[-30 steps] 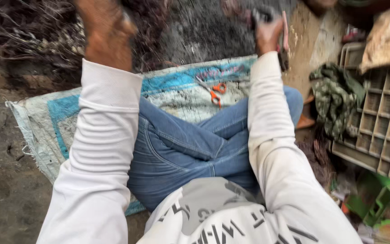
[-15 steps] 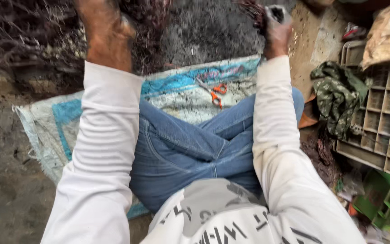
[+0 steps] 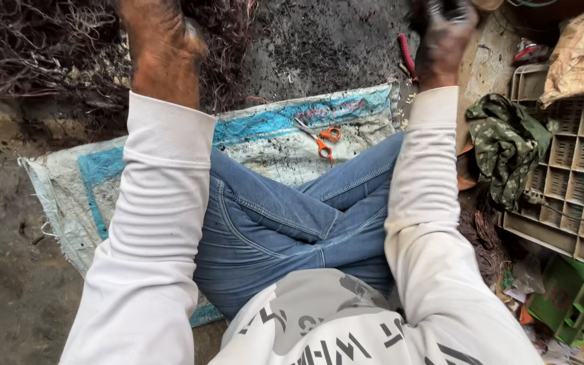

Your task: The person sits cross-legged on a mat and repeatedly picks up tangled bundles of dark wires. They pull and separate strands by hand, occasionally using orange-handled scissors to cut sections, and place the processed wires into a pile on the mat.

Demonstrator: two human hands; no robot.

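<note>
- Left hand (image 3: 160,40): reaching into the tangled heap of dark wire strands (image 3: 55,54) at the upper left of the frame; the fingers are running out past the top edge, so whether they are apart or closing on strands cannot be told
- Right hand (image 3: 444,34): rising at the upper right, blurred; the fingers are curling together around something dark, but what it is cannot be made out
- Red-handled tool (image 3: 407,57): showing just left of the right hand, against the dark ground; whether the hand is gripping it or it is lying apart cannot be told
- Heap of dark wire strands: lying along the top left, touching the left hand; it is looking large and unsorted, so most of the work appears to be remaining
- Woven sack mat (image 3: 272,128): spreading under the crossed legs at centre, carrying dirt and few loose bits; no sorted pile is showing on it
- Orange-handled scissors (image 3: 322,138): lying on the mat in the upper centre, well apart from both hands, untouched
- Green cloth (image 3: 505,145): bunching at the right, against the grey plastic crate (image 3: 569,182)
- Reddish wire bundle (image 3: 484,233): lying at the right below the cloth, possibly stock already handled, though this is only a guess
- Green plastic stool (image 3: 572,304): sitting at the lower right corner
</note>
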